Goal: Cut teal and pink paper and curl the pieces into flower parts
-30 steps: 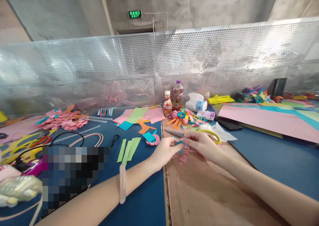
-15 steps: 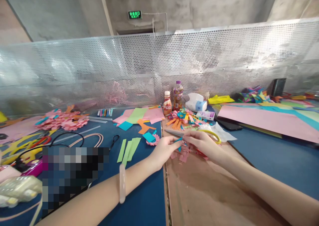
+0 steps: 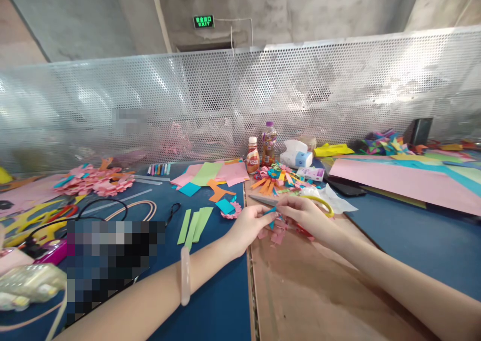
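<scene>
My left hand (image 3: 246, 229) pinches a small piece of blue paper (image 3: 271, 222) between thumb and forefinger. From the other side my right hand (image 3: 300, 214) meets it, fingertips closed on the same blue paper. Pink paper scraps (image 3: 278, 233) lie on the brown board below my fingers. Just behind my hands rest scissors, their blade (image 3: 262, 200) pointing left and their yellow handle (image 3: 325, 204) partly hidden by my right hand. Left of my fingers is a pink paper ring (image 3: 233, 211) with a blue square (image 3: 224, 206) beside it.
Green paper strips (image 3: 193, 226) lie on the blue mat at left. A sauce bottle (image 3: 252, 156), a drink bottle (image 3: 269, 143) and a tissue pack (image 3: 296, 155) stand behind. Pink sheets (image 3: 402, 183) are stacked at right. Cables (image 3: 131, 206) loop at left.
Both hands stay almost in place, still pinching the blue paper, with only slight finger movement. The surroundings look the same.
</scene>
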Available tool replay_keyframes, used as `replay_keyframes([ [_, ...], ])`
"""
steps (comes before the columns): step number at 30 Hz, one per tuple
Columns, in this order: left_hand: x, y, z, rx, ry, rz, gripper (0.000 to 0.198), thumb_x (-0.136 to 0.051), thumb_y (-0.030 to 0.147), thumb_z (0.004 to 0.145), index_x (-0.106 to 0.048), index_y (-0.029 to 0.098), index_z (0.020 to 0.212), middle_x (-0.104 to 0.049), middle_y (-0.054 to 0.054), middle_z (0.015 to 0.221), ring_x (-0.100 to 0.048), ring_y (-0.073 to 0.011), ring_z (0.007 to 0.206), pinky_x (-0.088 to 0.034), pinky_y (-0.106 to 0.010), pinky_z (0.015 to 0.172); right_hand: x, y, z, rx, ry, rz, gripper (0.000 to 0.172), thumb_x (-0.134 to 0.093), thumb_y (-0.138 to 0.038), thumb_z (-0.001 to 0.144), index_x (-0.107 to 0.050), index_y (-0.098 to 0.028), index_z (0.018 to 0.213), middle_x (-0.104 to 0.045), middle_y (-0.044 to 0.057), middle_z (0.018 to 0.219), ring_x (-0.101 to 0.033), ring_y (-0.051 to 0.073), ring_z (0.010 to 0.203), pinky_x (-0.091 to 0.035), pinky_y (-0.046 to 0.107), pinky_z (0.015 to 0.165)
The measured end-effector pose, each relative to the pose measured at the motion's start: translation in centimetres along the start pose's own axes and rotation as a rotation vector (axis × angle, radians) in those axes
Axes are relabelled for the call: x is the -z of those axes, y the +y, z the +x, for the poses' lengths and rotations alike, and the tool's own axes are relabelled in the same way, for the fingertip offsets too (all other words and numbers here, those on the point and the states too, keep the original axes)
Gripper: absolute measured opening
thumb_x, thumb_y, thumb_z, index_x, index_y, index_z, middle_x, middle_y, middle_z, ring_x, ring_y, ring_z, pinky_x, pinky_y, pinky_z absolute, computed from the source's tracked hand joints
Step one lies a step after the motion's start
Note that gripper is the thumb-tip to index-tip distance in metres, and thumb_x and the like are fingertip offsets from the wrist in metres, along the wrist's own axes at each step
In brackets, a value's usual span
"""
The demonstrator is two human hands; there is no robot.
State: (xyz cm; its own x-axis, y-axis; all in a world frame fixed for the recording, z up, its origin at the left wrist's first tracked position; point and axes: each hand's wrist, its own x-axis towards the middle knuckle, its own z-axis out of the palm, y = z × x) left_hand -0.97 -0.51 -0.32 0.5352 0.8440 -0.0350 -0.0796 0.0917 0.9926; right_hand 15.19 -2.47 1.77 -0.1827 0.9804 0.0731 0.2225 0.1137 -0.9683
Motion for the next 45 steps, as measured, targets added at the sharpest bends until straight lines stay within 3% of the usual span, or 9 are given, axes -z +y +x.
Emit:
replay_keyframes([
  [11,0.1,-0.1,0.0,-0.015,-0.001,0.103,0.035,-0.060,0.044,0.072,-0.062,0.013,0.089,-0.067,-0.008,0.078,-0.058,-0.0130,0.060,-0.034,-0.021,0.048,0.0,-0.4,-0.2,-0.012,0.016,0.010,0.016,-0.055,-0.031,0.073,-0.053,-0.017,0.068,-0.049,-0.006,0.050,-0.037,0.005,0.039,-0.023,0.018,0.035],
  [16,-0.1,0.1,-0.1,-0.016,-0.034,0.075,0.031,-0.062,0.040,0.072,-0.061,0.014,0.089,-0.068,-0.009,0.081,-0.060,-0.0158,0.069,-0.037,-0.021,0.051,0.1,-0.2,-0.1,0.001,0.030,0.006,0.012,-0.054,-0.028,0.072,-0.054,-0.017,0.067,-0.045,-0.008,0.044,-0.037,0.005,0.036,-0.023,0.018,0.035],
  [23,-0.1,-0.2,0.3,0.025,0.017,-0.021,0.041,-0.052,0.049,0.077,-0.063,0.012,0.091,-0.067,-0.009,0.077,-0.058,-0.0135,0.059,-0.036,-0.022,0.049,0.2,0.1,-0.2,0.027,-0.016,-0.017,0.011,-0.050,-0.027,0.076,-0.055,-0.018,0.074,-0.042,-0.009,0.042,-0.030,0.004,0.030,-0.021,0.018,0.031],
  [29,-0.3,0.1,0.1,0.050,-0.067,-0.057,0.040,-0.052,0.048,0.077,-0.063,0.011,0.089,-0.066,-0.008,0.073,-0.059,-0.0141,0.055,-0.037,-0.023,0.046,0.2,-0.3,-0.2,0.069,-0.017,-0.049,0.014,-0.052,-0.029,0.076,-0.055,-0.017,0.072,-0.048,-0.005,0.050,-0.039,0.005,0.038,-0.026,0.018,0.035],
  [39,-0.2,0.3,-0.3,0.058,-0.143,-0.011,0.036,-0.052,0.047,0.078,-0.058,0.013,0.087,-0.067,-0.009,0.075,-0.063,-0.0153,0.059,-0.038,-0.023,0.050,0.4,0.4,-0.1,0.035,-0.056,-0.002,0.014,-0.049,-0.032,0.079,-0.053,-0.019,0.075,-0.047,-0.007,0.047,-0.034,0.005,0.030,-0.021,0.018,0.029],
  [42,-0.2,0.5,-0.4,0.085,-0.143,0.008,0.034,-0.057,0.046,0.075,-0.056,0.014,0.086,-0.067,-0.008,0.072,-0.064,-0.0168,0.062,-0.040,-0.024,0.053,0.3,0.7,-0.2,0.117,-0.047,-0.091,0.013,-0.046,-0.030,0.081,-0.051,-0.019,0.076,-0.049,-0.006,0.055,-0.040,0.006,0.036,-0.028,0.019,0.033],
  [45,-0.4,0.6,-0.4,0.028,-0.093,-0.047,0.029,-0.060,0.039,0.074,-0.054,0.015,0.089,-0.066,-0.007,0.080,-0.065,-0.0173,0.066,-0.046,-0.028,0.061,0.0,0.7,-0.4,0.314,0.088,-0.304,0.008,-0.046,-0.024,0.081,-0.052,-0.019,0.082,-0.053,-0.001,0.070,-0.051,0.011,0.057,-0.041,0.022,0.050],
])
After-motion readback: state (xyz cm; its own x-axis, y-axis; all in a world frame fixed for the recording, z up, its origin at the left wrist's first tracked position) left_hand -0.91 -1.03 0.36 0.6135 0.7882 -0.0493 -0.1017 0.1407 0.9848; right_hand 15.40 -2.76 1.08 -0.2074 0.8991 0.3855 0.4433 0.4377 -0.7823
